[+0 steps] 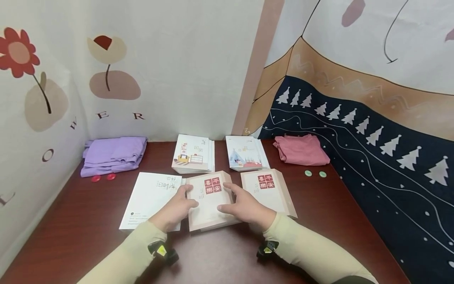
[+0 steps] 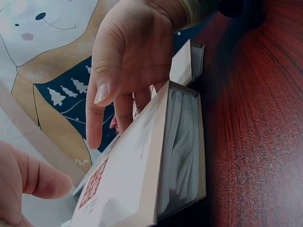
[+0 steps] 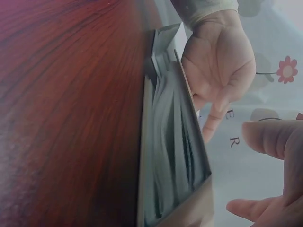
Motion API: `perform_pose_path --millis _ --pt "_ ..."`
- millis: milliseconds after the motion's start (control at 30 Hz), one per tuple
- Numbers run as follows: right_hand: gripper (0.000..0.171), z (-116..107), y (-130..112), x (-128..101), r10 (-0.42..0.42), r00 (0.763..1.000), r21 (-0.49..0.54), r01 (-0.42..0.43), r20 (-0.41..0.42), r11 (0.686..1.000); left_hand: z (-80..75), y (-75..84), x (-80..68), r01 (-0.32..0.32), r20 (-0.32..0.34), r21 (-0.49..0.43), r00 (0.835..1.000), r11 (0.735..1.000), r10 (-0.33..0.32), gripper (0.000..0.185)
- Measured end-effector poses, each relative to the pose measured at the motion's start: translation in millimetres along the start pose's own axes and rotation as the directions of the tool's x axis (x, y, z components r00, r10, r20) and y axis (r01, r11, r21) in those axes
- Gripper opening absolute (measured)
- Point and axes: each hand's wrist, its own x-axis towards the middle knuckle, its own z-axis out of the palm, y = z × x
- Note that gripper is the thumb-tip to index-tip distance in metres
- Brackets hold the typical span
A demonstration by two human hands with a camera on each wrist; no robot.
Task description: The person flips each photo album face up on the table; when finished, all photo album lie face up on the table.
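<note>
The pink book (image 1: 209, 201) is gripped at 9 o'clock by the left hand (image 1: 177, 211) and only touched at 3 o'clock by the open right hand (image 1: 244, 207), so its loose pages could be fanned out and creased if lifted unevenly.

The head camera looks forward and down from above at the red-brown table (image 1: 88, 221), taking in the whole scene up to the patterned walls. Each wrist camera sits low and very near, apparently at table level, looking across from opposite sides. All three share the middle book (image 1: 211, 199) (image 2: 142, 175) (image 3: 177, 156).
</note>
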Motion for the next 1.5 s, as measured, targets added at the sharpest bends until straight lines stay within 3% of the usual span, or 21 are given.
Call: perform_pose_path --millis 333,600,833,1167,1267,1333,1500 --pt "0.08 1.4 -1.7 1.6 0.003 1.0 -0.039 -0.003 0.004 0.999 3.9 4.3 2.3 0.001 -0.032 0.073 0.999 0.997 0.002 0.08" --pt "0.078 1.3 -1.9 2.3 -0.008 1.0 -0.036 0.009 0.007 0.999 1.0 4.9 1.1 -0.019 -0.032 0.081 0.999 0.997 0.022 0.082" --pt "0.07 3.9 0.3 6.1 -0.04 0.999 -0.072 0.039 -0.005 0.997 -3.5 7.9 -6.3 -0.066 0.007 -0.027 0.998 0.997 0.067 0.085" --pt "0.071 0.3 -5.0 4.1 -0.13 0.991 -0.144 0.126 -0.02 0.981 -7.8 19.1 -18.5 -0.19 -0.016 -0.068 0.982 0.98 0.189 0.079" --pt "0.069 -2.6 -8.3 2.9 -0.149 0.989 -0.089 0.15 0.016 0.985 -9.4 25.0 -22.2 -0.25 -0.015 -0.113 0.968 0.962 0.25 0.08" --pt "0.069 -4.3 -10.0 2.1 -0.159 0.986 0.0 0.159 0.051 0.987 -10.1 28.2 -23.7 -0.292 -0.016 -0.14 0.956 0.946 0.293 0.082" --pt "0.073 -5.0 -19.2 -2.5 -0.235 0.965 0.226 0.203 0.121 0.953 -10.2 28.2 -23.4 -0.377 0.009 -0.197 0.922 0.905 0.386 0.085"
